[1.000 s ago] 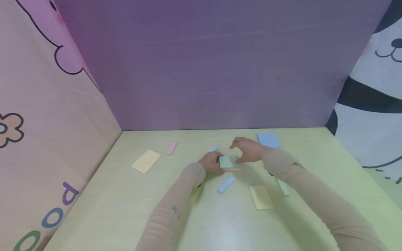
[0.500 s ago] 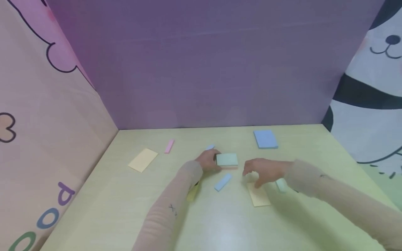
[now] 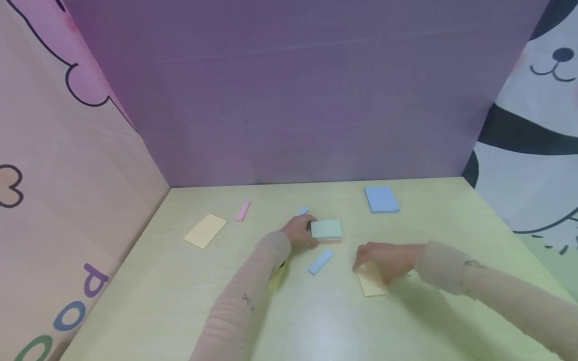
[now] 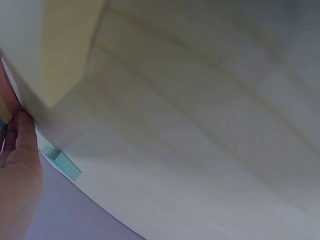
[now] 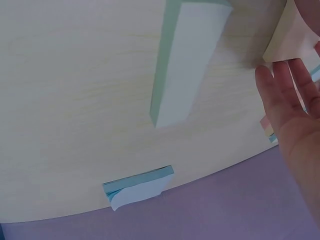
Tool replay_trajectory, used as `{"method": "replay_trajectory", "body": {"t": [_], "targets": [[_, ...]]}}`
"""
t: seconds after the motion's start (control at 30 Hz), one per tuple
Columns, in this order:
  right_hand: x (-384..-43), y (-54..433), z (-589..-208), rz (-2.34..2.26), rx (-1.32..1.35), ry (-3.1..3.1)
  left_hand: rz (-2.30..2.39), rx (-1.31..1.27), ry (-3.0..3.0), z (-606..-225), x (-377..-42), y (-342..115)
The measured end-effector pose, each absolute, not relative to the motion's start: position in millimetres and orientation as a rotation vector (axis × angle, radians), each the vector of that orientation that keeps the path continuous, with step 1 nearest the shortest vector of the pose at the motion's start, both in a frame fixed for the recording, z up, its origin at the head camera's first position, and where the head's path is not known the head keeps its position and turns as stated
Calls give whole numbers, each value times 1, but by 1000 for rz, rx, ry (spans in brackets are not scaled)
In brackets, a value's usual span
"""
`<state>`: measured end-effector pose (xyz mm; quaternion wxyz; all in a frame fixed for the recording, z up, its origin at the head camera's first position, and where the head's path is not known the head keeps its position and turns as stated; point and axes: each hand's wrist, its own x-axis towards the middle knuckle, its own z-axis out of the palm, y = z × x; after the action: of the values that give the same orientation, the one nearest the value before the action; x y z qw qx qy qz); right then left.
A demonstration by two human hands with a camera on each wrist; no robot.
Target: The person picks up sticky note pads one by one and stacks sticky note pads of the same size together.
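Observation:
My left hand (image 3: 299, 230) grips the left side of a small stack of sticky note pads (image 3: 326, 229), pale green on top with a pink edge below. In the left wrist view its fingertips (image 4: 24, 120) meet the stack's lower edge. To the right, my right hand (image 3: 384, 258) reaches over a pale yellow sticky note pad (image 3: 373, 287), fingers at its far end and thumb along its right side. The right wrist view has the fingers (image 5: 285, 80) at that yellow pad's (image 5: 290, 37) edge. A narrow green pad (image 5: 185, 65) lies beside it, mostly hidden by the hand from above.
Narrow blue pads (image 3: 320, 261) lie before and behind the stack, and a narrow yellow one (image 3: 277, 277) under the left forearm. Farther off are a square blue pad (image 3: 382, 199), a pink strip (image 3: 243, 210) and another pale yellow pad (image 3: 205, 230). A purple wall (image 3: 289, 100) stands behind.
My right hand has left the stack, moved right and toward me, and come down onto the pale yellow pad. The left hand keeps hold of the stack.

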<state>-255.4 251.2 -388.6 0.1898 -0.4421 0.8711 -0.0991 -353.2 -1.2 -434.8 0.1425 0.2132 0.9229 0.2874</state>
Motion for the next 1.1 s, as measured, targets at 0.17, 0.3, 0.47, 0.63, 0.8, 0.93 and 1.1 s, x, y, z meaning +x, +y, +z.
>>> {"method": "replay_trajectory", "body": {"t": [0.17, 0.3, 0.47, 0.63, 0.8, 0.93, 1.1], "targets": [[-256, 250, -391, -257, -1208, 2473, 830, 608, 2665, -435, -354, -1], [-256, 249, -392, -255, -1166, 2509, 829, 586, 2660, -436, -356, -1], [-256, 251, -395, -304, -1125, 2587, 843, 580, 2658, -438, -357, -1], [-257, 251, -400, -357, -1011, 2655, 859, 577, 2649, -443, -357, -2], [-258, 250, -401, -350, -979, 2674, 902, 568, 2631, -444, -356, -2], [-260, 251, -401, -327, -994, 2624, 901, 575, 2638, -443, -356, -1], [-265, 253, -400, -351, -1064, 2535, 887, 579, 2647, -442, -356, -2]]}}
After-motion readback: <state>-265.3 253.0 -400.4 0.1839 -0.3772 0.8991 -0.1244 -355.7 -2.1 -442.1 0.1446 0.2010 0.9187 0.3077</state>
